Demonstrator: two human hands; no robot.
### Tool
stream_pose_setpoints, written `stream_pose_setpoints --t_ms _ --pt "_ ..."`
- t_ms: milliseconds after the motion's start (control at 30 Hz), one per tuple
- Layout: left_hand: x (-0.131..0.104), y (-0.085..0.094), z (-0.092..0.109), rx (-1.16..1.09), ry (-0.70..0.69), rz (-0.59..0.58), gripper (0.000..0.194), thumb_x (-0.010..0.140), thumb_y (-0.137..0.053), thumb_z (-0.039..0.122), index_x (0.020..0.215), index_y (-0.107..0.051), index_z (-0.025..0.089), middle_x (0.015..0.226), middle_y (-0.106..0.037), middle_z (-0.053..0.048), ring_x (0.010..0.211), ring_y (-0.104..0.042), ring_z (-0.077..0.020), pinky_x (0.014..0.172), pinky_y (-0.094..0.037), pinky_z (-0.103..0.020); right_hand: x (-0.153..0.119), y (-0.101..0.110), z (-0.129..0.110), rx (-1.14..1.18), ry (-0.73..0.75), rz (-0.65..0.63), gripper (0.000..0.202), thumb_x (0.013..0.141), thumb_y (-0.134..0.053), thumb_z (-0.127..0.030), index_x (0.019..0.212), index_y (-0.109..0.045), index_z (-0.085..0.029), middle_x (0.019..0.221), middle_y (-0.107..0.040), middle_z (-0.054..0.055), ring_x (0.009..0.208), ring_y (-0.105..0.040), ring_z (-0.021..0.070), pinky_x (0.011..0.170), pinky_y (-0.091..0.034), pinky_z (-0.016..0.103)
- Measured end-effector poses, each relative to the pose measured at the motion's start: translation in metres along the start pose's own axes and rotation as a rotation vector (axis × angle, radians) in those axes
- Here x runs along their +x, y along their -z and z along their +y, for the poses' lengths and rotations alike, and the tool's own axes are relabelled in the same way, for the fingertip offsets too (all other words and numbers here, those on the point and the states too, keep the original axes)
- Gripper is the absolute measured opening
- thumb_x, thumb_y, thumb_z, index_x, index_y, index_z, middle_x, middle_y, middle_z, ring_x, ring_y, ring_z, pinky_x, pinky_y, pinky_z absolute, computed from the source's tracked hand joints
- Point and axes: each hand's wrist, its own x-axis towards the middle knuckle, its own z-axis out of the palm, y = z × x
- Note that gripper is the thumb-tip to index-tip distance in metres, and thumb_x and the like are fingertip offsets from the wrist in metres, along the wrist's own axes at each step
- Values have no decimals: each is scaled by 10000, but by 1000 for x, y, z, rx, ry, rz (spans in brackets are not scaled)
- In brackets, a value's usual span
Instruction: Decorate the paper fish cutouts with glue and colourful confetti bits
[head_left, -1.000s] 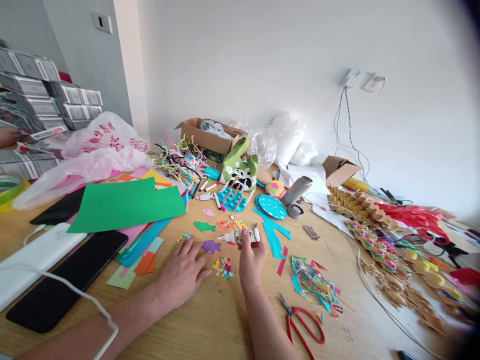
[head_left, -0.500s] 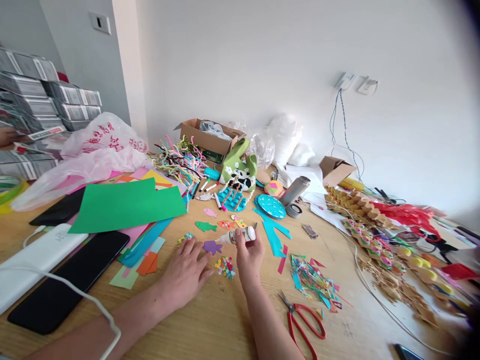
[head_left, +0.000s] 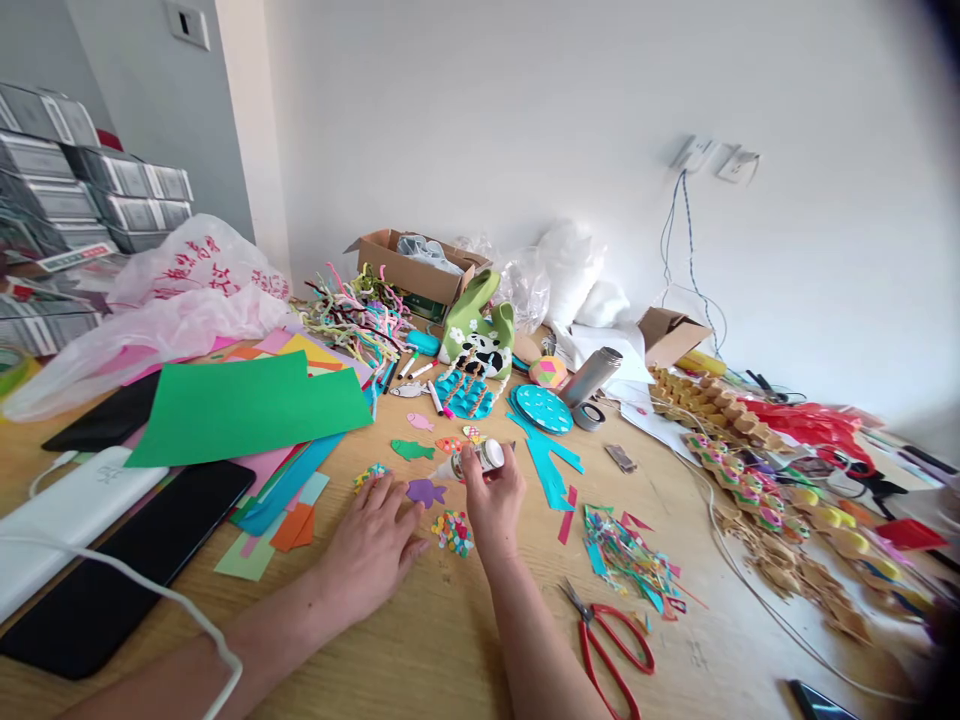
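Note:
My right hand point(head_left: 495, 495) is closed around a small white glue bottle point(head_left: 480, 458), tilted with its nozzle to the left above a purple paper fish point(head_left: 426, 492). My left hand point(head_left: 371, 545) lies on the table with fingers spread, its fingertips beside the purple fish and a small pile of colourful dots point(head_left: 371, 475). Another heap of coloured dots point(head_left: 453, 533) sits between the hands. Behind the purple fish are a green fish point(head_left: 412, 450), a pink fish point(head_left: 420, 422) and an orange fish point(head_left: 448, 444).
Red-handled scissors point(head_left: 604, 630) lie at the front right, near paper scraps point(head_left: 630, 555). Green paper sheets point(head_left: 255, 410), a black phone point(head_left: 127, 570) and a white power bank point(head_left: 67, 525) are at left. A steel flask point(head_left: 592, 376) stands behind blue discs point(head_left: 541, 410).
The glue bottle in my right hand has tipped more upright and its nozzle has moved slightly. The view has shifted a little; my left hand stays in place on the table.

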Motion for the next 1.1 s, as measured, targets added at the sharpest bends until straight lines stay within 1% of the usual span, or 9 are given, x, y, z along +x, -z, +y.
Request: stream_pose_setpoints --t_ms 267,433,600,700,800,933,1100 --pt "0 0 0 21 -13 22 390 939 -504 435 1215 -665 212 1280 -626 -146 1302 -468 -347 1092 -375 -538 -7 -9 18 -81 29 -38 358 798 -617 -528 698 -468 -217 584 -514 -40 518 -445 124 522 -358 249" --pt "2 5 1 11 -11 -1 389 942 -495 439 1212 -666 217 1282 -622 -146 1287 -479 -343 1083 -382 -532 -11 -11 24 -90 44 -88 350 813 -610 -512 713 -432 -228 607 -497 -44 539 -446 126 535 -359 247" --pt "1 4 -1 6 -3 -7 388 947 -486 436 1268 -634 277 1301 -611 -131 1292 -475 -348 1068 -392 -538 -5 -11 20 -138 82 -79 369 817 -603 -516 682 -414 -229 596 -481 -46 531 -431 122 528 -338 246" --pt "1 2 -2 4 0 -9 366 942 -500 427 1253 -644 299 1298 -614 -121 1296 -468 -353 1062 -394 -540 3 -12 14 -171 134 -118 369 818 -608 -511 668 -430 -224 604 -498 -39 538 -436 121 529 -332 243" --pt "0 1 -2 10 -2 -3 362 941 -508 423 1250 -648 297 1302 -612 -122 1297 -463 -357 1068 -385 -541 7 -13 12 -173 167 -152 358 816 -618 -506 682 -453 -218 615 -513 -36 541 -441 118 533 -335 239" --pt "0 1 -2 2 -8 16 365 951 -488 431 1248 -647 292 1294 -611 -121 1289 -464 -360 1064 -385 -550 1 -13 13 -157 158 -104 334 821 -615 -475 685 -447 -220 593 -483 -50 527 -436 115 527 -335 236" --pt "0 2 -1 -12 -5 5 374 952 -485 430 1257 -640 278 1292 -604 -129 1293 -457 -364 1059 -388 -557 -8 -12 18 -166 187 -103 314 806 -628 -438 686 -431 -224 622 -487 -49 541 -446 115 539 -343 236"
